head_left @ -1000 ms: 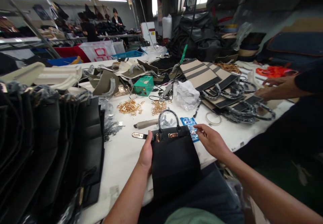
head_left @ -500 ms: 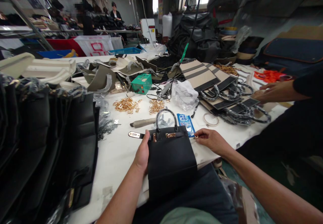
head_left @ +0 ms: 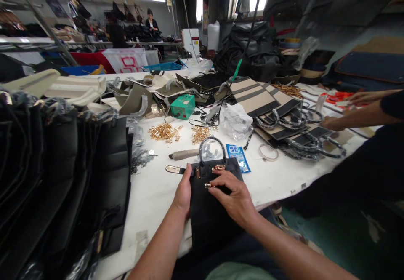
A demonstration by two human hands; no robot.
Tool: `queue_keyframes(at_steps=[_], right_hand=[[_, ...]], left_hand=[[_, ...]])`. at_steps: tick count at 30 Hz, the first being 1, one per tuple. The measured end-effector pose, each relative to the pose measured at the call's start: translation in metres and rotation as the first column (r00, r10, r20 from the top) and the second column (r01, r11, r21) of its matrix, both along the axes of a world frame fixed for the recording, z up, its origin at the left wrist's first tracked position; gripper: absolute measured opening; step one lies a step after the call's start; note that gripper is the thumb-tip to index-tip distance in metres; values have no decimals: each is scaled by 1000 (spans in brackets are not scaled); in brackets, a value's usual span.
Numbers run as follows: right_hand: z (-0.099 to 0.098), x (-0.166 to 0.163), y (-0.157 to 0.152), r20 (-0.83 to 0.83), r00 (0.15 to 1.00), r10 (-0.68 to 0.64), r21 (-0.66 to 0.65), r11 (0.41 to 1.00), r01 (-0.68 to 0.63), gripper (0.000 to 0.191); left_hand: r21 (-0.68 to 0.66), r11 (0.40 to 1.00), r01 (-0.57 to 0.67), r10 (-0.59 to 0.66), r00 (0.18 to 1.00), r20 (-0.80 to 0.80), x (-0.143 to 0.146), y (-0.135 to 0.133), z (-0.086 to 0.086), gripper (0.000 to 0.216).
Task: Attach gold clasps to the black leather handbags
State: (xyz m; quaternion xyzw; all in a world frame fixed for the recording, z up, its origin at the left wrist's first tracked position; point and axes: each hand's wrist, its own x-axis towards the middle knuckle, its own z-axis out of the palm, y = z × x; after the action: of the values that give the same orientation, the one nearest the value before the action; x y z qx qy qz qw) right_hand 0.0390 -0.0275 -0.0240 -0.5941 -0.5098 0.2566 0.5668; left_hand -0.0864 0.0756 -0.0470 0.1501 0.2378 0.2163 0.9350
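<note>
1. On the white table's [head_left: 151, 200] near edge lies a black handbag [head_left: 206, 223], flat, handle pointing away.
2. Left hand [head_left: 183, 191] clasps the bag's left edge, thumb on top.
3. Right hand [head_left: 232, 199] rests on its front, fingertips pinching a small gold fitting [head_left: 207, 185].

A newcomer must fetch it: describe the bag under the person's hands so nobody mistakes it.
Find the white table strewn with parts. At its near edge lies a small black handbag, left hand gripping its side, right hand resting on top. Unlike the black bags standing in a row to the left, it lies flat, gold fittings showing.
</note>
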Motion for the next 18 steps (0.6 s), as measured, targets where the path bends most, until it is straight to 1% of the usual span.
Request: queue_keyframes(at_steps=[1,3,5,7,9,10,12,15,16,18], right_hand=[[-3,-4,1,19,1000,-15,46,999,14,11],[-5,-6,-1,25,998,-60,95,994,58,13],[-4,-1,-3,-23,988,-154,118,981,155,11],[0,9,-2,-73,960,-272,114,953,279,6],[5,26,0,-41,943,-331,75,940,333,3],[7,36,1,7,945,-328,38,944,328,4],[10,57,3,120,953,-278,-69,955,288,8],[12,83,4,212,962,-174,-245,943,225,14],[12,88,5,228,963,-146,-281,937,209,15],[11,93,5,260,958,-119,-289,937,195,15]], left_hand=[[-2,1000,-2,2,1000,6,0,0,-1,65],[-16,1000,14,-14,1000,5,-1,1,-2,66],[-29,999,18,-18,1000,-9,-1,2,-3,67],[-41,999,9,-10,1000,-18,-1,2,-2,67],[-45,999,-1,0,1000,-12,-1,1,-1,67],[-44,999,1,-1,1000,-6,-2,1,-1,66],[-28,1000,0,0,1000,-14,-2,1,-2,61],[62,998,-22,29,993,-111,-3,1,-5,47],[102,995,-25,40,989,-145,-2,1,-6,44],[167,986,-18,49,982,-184,-2,0,-6,43]])
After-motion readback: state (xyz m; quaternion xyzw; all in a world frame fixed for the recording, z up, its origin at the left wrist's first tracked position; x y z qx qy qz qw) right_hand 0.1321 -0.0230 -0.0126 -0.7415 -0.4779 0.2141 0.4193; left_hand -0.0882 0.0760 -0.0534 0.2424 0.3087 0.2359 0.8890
